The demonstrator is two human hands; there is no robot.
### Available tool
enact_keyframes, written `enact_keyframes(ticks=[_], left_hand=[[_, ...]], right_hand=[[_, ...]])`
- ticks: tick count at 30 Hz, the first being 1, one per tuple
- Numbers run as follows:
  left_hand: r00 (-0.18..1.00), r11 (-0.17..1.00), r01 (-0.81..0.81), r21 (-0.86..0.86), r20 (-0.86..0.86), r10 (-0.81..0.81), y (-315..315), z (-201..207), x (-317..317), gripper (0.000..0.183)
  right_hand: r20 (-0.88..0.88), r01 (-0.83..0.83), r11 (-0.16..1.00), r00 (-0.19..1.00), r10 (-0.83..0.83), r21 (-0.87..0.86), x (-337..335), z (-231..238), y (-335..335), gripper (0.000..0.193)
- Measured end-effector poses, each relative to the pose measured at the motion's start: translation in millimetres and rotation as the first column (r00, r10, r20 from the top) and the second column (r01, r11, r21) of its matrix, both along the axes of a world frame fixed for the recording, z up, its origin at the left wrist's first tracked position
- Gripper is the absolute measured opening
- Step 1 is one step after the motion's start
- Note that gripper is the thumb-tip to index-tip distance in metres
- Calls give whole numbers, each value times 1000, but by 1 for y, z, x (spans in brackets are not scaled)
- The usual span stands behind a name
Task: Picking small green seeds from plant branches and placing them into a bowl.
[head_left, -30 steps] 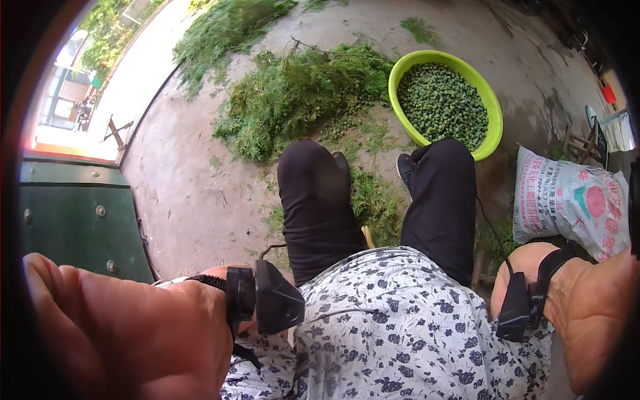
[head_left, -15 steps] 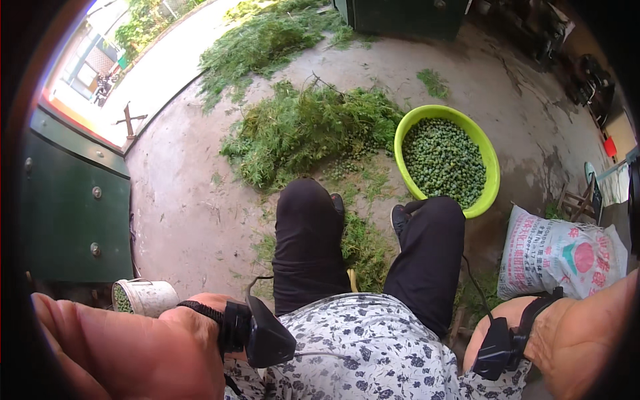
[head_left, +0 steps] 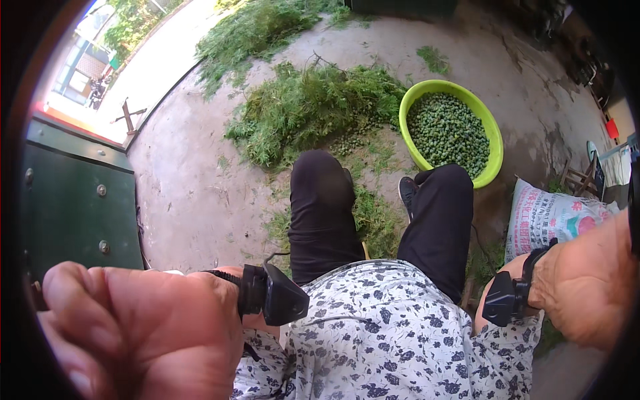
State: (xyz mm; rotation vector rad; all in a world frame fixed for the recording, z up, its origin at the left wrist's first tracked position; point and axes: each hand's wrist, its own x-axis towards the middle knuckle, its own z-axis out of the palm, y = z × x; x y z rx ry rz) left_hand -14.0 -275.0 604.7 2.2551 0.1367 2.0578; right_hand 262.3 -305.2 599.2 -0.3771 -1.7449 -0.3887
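Note:
My left hand [head_left: 143,327] is raised close to the camera at the lower left, its fingers curled in. Whatever it may be gripping is hidden. On the right, my right hand [head_left: 593,287] is also lifted near the rim, with its fingers cut off from view. Black devices on straps sit on both wrists: a left wrist device [head_left: 283,293] and a right wrist device [head_left: 507,299]. Beyond my right knee stands a yellow-green basin [head_left: 497,143] filled with small green berries [head_left: 450,130]. Neither hand touches it.
A heap of green leafy branches [head_left: 300,113] lies on the concrete floor ahead, with more branches [head_left: 257,40] behind. A printed white sack [head_left: 540,217] is at the right. A green metal door [head_left: 73,200] stands at left, beside a rusty cross-shaped bar [head_left: 129,119].
Both hands have risen in the picture, and the left hand's curled fingers now show. The basin and branches sit higher in view. The white bucket at left is now mostly covered.

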Motion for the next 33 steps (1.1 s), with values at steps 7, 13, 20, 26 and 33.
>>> enact_keyframes(ticks=[7,13,20,26,33], left_hand=[[908,801,-339,-493,53,417,30,-61,-2,10],[919,423,-389,-818,-375,120,78,-176,-22,19],[979,-93,-103,-990,-117,167,77,-278,-72,18],[988,-294,-129,-947,-148,45,83,-352,-73,22],[996,-506,-64,-860,-20,-92,111,-408,-55,40]], right_hand=[[-162,122,799,951,-264,-588,2,-77,33,12],[-70,70,400,943,-325,-914,-2,-179,47,22],[173,401,522,885,-432,-753,5,-200,42,18],[349,509,376,839,-417,-775,9,-232,53,19],[397,518,238,819,-413,-821,13,-248,70,26]])
